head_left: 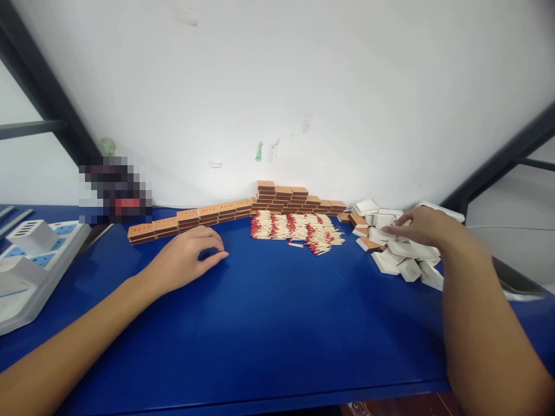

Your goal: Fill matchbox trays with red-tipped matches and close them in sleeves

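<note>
White matchbox trays (403, 257) lie in a loose heap directly under and around the fingertips of the right hand (422, 226). The hand comes from the right side and rests on top of the heap, with the fingers stretched toward the left and touching one tray near the upper edge. The thumb is close to the fingers, but I cannot tell if they are pinching this tray or only lying on it. Most of the trays are below the palm and toward the person, and a few are beyond the fingertips, near the wall (277, 86).

Just left of these fingertips, a few orange sleeves (358, 219) lie at the border of the heap. Further left is a spread pile of matches (299, 228) with red heads. Behind the matches stands a stack of orange matchboxes (290, 199), and from it a row of matchboxes (203, 215) goes to the left.

The left hand (186, 260) lies on the blue table (277, 323) just in front of this row. Its fingers are loosely bent with the tips on the table, and it holds nothing. Well apart from it, on its left, lies a white power strip (30, 260).
</note>
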### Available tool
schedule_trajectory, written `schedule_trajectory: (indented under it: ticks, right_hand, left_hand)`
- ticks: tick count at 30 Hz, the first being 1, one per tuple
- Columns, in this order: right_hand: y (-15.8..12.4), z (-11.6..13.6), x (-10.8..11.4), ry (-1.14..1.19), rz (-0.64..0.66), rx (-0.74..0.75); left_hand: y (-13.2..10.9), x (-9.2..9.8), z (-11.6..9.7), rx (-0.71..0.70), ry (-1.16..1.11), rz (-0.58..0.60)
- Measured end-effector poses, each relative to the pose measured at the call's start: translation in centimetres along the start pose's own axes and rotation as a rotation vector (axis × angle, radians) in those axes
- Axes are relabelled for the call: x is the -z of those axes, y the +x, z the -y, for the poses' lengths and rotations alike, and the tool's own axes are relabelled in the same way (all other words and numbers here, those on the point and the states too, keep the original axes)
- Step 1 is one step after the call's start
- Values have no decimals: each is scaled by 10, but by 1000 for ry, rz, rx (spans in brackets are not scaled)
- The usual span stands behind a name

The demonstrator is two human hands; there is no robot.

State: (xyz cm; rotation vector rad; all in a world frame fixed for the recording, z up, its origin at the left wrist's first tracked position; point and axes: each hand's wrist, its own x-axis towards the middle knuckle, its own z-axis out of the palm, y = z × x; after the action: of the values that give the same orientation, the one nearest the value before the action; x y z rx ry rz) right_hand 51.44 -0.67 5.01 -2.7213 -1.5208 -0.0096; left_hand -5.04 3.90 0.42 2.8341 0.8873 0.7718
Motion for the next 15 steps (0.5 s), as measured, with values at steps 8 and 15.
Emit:
schedule_trajectory:
  ticks: [8, 15]
  right_hand:
    - [0, 3, 1, -5, 62, 18]
    - [-8, 7, 5, 0, 4, 29]
  left_hand:
    - [1, 1, -1, 3, -19, -13]
    - [0, 2, 0, -1, -3, 1]
